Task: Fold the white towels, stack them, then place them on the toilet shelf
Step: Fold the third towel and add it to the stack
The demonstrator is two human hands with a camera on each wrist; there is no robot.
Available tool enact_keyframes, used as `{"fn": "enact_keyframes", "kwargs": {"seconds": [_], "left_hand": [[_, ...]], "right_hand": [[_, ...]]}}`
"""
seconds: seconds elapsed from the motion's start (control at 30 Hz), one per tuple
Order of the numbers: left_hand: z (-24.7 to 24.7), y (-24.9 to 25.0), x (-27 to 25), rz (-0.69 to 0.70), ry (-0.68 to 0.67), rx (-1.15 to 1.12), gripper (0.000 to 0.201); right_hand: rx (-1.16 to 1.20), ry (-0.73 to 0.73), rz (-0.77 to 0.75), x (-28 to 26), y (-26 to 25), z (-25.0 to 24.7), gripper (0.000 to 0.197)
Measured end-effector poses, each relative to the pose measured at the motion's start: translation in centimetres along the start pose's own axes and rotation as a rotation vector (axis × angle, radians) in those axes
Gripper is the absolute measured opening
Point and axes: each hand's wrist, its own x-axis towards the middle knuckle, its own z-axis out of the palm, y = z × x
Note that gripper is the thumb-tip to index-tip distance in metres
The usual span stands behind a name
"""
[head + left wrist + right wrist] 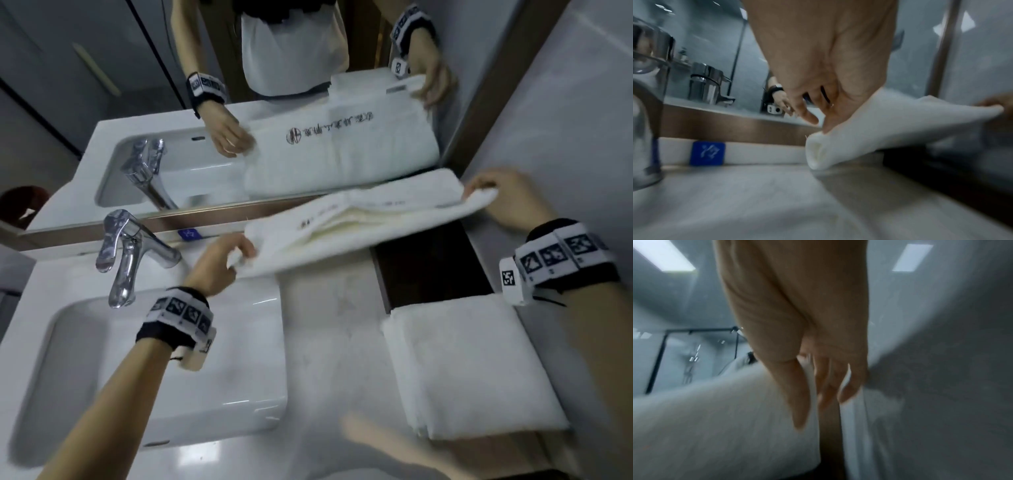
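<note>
A long white towel [359, 226], folded lengthwise with dark printed lettering, hangs stretched above the counter near the mirror. My left hand [236, 255] pinches its left end, seen close in the left wrist view as a rolled white towel end [869, 129] under the left hand [824, 120]. My right hand [479, 192] grips the right end; in the right wrist view the right hand [818, 386] has thumb and fingers on the towel [725, 418]. A second white towel [472, 363], folded into a rectangle, lies on the counter at the right front.
A white sink basin [85, 342] with a chrome faucet [126, 253] takes up the left. The mirror [274, 102] runs along the back, a grey wall [565, 120] at the right. A dark rectangular opening [431, 263] sits in the counter behind the folded towel. A blue tag [707, 153] marks the backsplash.
</note>
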Motion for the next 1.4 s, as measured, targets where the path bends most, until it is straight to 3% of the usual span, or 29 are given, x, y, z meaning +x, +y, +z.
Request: {"fn": "enact_keyframes", "kwargs": {"seconds": [0.07,0.1,0.17,0.27,0.33,0.43,0.5,0.57,0.67,0.77,0.83,0.9,1.0,1.1,1.2,1.3,1.4], "left_hand": [[1.9,-1.1,-1.6,-0.101,-0.286,0.052,0.058],[2.8,-1.9,-2.1,-0.151,-0.342,0.065,0.058],[4.4,-3.2,-2.4,-0.258,-0.244,0.043,0.048],[6.2,-4.0,-1.3,-0.528,0.009,-0.066,0.018],[7.2,-4.0,-0.1,-0.709,-0.011,-0.179,0.027],[8.2,-3.4,1.6,-0.829,-0.119,-0.384,0.038],[9.0,-3.2,2.3,-0.846,-0.155,-0.444,0.039],[9.4,-3.1,2.9,-0.812,-0.143,-0.402,0.035],[8.8,-3.0,3.8,-0.711,0.028,-0.329,0.030],[7.5,-2.8,4.5,-0.668,0.211,-0.403,0.036],[7.3,-2.8,4.6,-0.700,0.173,-0.291,0.042],[7.5,-2.8,4.3,-0.771,0.102,-0.116,0.050],[8.3,-2.5,3.3,-0.799,0.074,-0.078,0.052],[8.8,-2.6,2.7,-0.834,0.041,-0.148,0.052],[8.8,-2.7,2.4,-0.865,0.026,-0.166,0.029],[8.7,-2.8,2.1,-0.901,-0.015,-0.174,0.034],[8.8,-2.8,1.7,-0.925,-0.006,-0.260,0.034]], "right_hand": [[-0.135,-0.282,0.140,-1.1,1.2,1.4,0.039],[-0.178,-0.398,0.208,-1.4,1.8,2.0,0.041],[-0.213,-0.472,0.267,-1.5,2.5,3.0,0.037],[-0.243,-0.429,0.306,-0.8,2.9,4.3,0.027],[-0.235,-0.410,0.358,-0.1,3.1,5.3,0.039],[-0.151,-0.398,0.461,0.8,3.4,6.8,0.060],[-0.042,-0.388,0.550,1.3,3.7,7.8,0.067],[0.028,-0.410,0.593,1.6,3.9,8.4,0.060],[0.182,-0.420,0.574,2.1,4.0,8.5,0.043],[0.355,-0.218,0.517,2.6,3.8,8.3,0.037],[0.316,-0.068,0.473,2.6,3.6,8.3,0.038],[0.266,-0.015,0.454,2.4,3.4,8.4,0.040],[0.127,-0.128,0.447,1.6,3.3,8.6,0.032],[0.064,-0.207,0.450,0.6,3.2,8.6,0.040],[0.044,-0.208,0.469,0.2,3.3,8.6,0.040],[0.169,-0.276,0.573,0.2,3.5,8.7,0.043],[0.324,-0.325,0.640,0.0,3.5,8.8,0.032]]}}
